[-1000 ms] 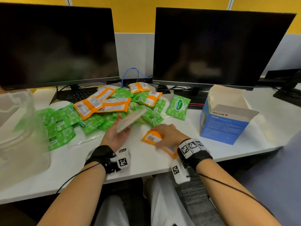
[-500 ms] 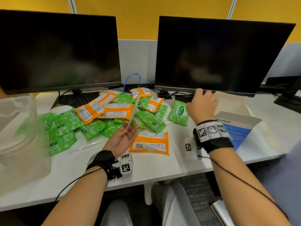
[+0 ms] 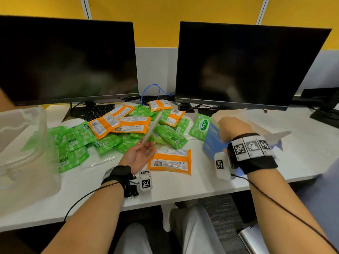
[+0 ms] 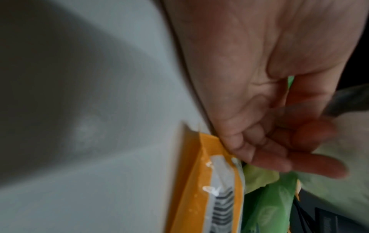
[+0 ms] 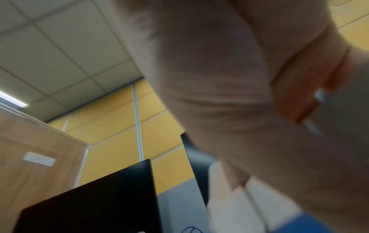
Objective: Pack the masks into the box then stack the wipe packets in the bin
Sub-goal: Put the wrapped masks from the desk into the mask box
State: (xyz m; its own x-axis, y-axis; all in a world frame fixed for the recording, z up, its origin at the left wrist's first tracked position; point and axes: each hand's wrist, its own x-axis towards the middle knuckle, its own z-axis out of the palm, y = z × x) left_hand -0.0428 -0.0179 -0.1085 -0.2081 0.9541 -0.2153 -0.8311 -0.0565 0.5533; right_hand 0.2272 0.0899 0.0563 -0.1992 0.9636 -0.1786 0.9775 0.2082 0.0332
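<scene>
Mask (image 3: 153, 126): a flat white piece seen edge-on, held at its lower end; its long axis runs up and away from the palm, leaning a little right, over the packet pile.
Left hand (image 3: 138, 155): palm up, fingers lightly curled round the mask's lower end; in the left wrist view the fingers (image 4: 289, 159) bend toward the thumb over an orange packet (image 4: 209, 189) on the desk.
Box (image 3: 213, 142): blue and white, open at the top, blurred; it sits to the right of the mask, past the lone orange packet (image 3: 169, 160).
Right hand (image 3: 232, 128): on the near upper edge of the box, seemingly gripping a flap. The right wrist view is smeared, so I cannot tell how the fingers lie.
Key relation: the box opening lies right of the mask and roughly level with its upper end. The left hand has the mask; the right is nearer the box and appears to be steadying it.
Judgement: the mask probably needs carrying rightward and turning so its flat face or narrow edge meets the opening; a limp mask may catch on a flap.
Packets (image 3: 128, 129): green and orange, heaped between the monitors and the hands, not yet stacked.
Bin (image 3: 27, 153): clear plastic, far left, well apart from both hands.
Desk (image 3: 183, 187): white, bearing all of it.
</scene>
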